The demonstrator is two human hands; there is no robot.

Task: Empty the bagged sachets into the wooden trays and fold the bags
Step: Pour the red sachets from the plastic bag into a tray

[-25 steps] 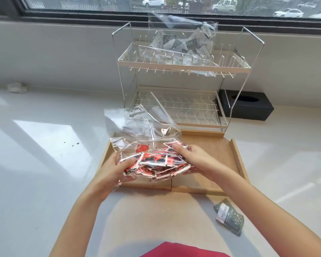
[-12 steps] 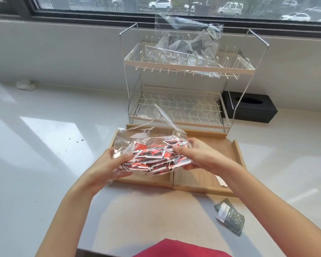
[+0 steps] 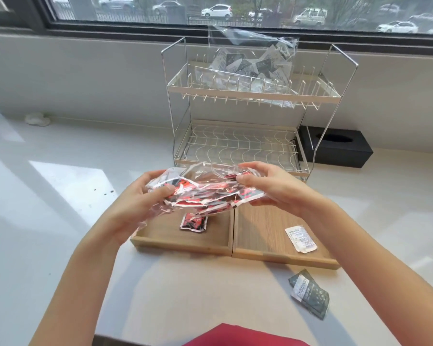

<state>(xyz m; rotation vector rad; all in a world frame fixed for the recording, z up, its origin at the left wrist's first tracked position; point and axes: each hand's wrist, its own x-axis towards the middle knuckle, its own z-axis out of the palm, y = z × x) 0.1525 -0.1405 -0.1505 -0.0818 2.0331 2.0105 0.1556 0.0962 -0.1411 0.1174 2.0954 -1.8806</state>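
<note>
A clear plastic bag of red and black sachets (image 3: 205, 191) hangs above two wooden trays. My left hand (image 3: 145, 198) grips its left end and my right hand (image 3: 268, 186) grips its right end. Beneath it, one red sachet (image 3: 193, 222) lies in the left wooden tray (image 3: 180, 243). The right wooden tray (image 3: 265, 255) holds a single white sachet (image 3: 301, 238). A second clear bag of grey and white sachets (image 3: 255, 63) sits on the top shelf of the wire rack (image 3: 253, 94).
A dark green sachet (image 3: 309, 293) lies on the counter in front of the right tray. A black tissue box (image 3: 335, 147) stands right of the rack. A small white lump (image 3: 36, 119) lies by the wall at far left. Red cloth (image 3: 235, 337) shows at the bottom edge.
Both hands have lifted the bag off the trays and flattened it. A red sachet now lies in the left tray, and a white one shows in the right tray.
</note>
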